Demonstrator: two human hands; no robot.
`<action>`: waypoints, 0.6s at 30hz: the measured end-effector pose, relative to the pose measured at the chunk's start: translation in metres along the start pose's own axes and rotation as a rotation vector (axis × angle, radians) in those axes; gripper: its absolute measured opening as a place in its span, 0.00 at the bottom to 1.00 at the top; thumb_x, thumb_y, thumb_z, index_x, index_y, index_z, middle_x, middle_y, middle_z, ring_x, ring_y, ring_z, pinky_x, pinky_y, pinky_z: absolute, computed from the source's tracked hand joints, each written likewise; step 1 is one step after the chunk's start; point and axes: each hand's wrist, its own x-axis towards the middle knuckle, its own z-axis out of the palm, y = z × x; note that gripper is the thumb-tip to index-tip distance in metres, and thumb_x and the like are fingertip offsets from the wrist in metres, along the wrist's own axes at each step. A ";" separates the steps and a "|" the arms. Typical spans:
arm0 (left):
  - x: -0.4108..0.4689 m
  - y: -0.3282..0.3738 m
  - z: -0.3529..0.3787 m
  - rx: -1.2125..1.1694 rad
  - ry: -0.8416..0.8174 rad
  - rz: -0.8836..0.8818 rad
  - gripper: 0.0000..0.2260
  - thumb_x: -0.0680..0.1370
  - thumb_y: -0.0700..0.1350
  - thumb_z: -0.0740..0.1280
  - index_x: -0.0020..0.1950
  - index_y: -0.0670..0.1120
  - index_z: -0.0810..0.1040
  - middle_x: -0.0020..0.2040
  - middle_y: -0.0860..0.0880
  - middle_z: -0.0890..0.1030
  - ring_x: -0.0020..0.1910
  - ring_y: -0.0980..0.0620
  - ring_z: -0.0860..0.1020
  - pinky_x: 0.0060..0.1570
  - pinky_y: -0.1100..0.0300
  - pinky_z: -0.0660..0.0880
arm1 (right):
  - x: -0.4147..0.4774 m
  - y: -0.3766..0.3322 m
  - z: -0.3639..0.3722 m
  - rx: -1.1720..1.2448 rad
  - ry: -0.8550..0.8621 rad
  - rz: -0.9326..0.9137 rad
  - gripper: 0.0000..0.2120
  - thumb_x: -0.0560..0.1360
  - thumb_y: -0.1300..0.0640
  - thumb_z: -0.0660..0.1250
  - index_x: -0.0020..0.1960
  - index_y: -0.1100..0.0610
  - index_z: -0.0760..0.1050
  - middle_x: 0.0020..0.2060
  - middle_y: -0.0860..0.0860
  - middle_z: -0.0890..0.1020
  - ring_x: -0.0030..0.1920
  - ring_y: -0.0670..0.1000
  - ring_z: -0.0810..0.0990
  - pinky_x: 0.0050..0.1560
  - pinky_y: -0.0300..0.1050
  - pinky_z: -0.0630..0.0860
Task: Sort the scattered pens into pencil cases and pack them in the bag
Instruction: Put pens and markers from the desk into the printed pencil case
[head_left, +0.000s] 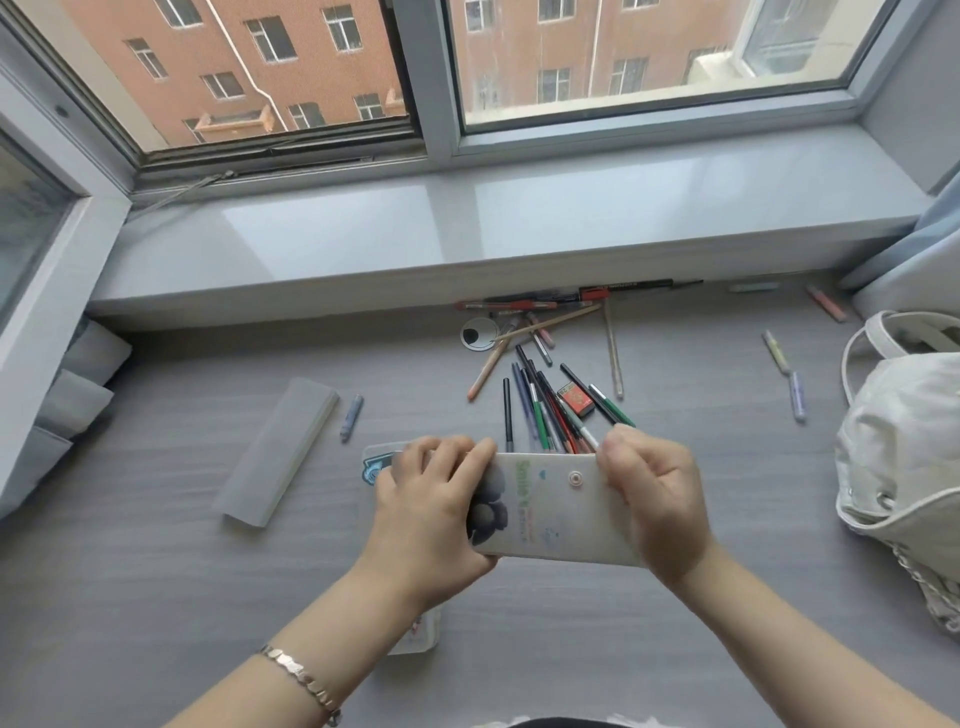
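The left hand (431, 499) and right hand (654, 499) curl round opposite ends of a flower-printed pencil case (556, 514), held just above the grey worktop (156, 597). A clear case (415, 634) lies under the left wrist and a frosted case (275, 452) lies further left. A white bag (904, 467) sits at the right. Scattered pens (545, 410) are heaped beyond the hands, reaching the windowsill (415, 228).

Daylit window (649, 62), grey sill (467, 223)

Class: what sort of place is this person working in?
Probably a home room: a grey desk against a window sill, a brick apartment block outside, pens scattered about.
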 end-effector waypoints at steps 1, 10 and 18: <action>-0.002 0.000 0.003 -0.003 0.012 0.003 0.38 0.53 0.57 0.68 0.63 0.54 0.66 0.56 0.54 0.76 0.56 0.49 0.66 0.40 0.47 0.74 | -0.003 0.002 0.001 -0.093 -0.018 -0.040 0.20 0.71 0.45 0.58 0.23 0.52 0.62 0.23 0.49 0.67 0.27 0.46 0.66 0.31 0.41 0.64; -0.010 -0.006 0.012 -0.052 -0.291 -0.152 0.39 0.65 0.58 0.70 0.72 0.61 0.55 0.69 0.61 0.61 0.69 0.52 0.54 0.55 0.54 0.67 | -0.002 0.013 -0.037 -0.145 -0.482 0.267 0.21 0.71 0.34 0.48 0.36 0.48 0.70 0.48 0.47 0.80 0.61 0.41 0.73 0.57 0.26 0.65; -0.008 -0.022 0.015 -0.042 -0.328 -0.169 0.40 0.63 0.58 0.72 0.72 0.60 0.57 0.68 0.61 0.62 0.68 0.52 0.57 0.52 0.55 0.68 | -0.004 0.012 -0.061 -0.108 -0.503 0.294 0.18 0.64 0.61 0.58 0.52 0.55 0.77 0.50 0.48 0.83 0.55 0.44 0.78 0.53 0.34 0.73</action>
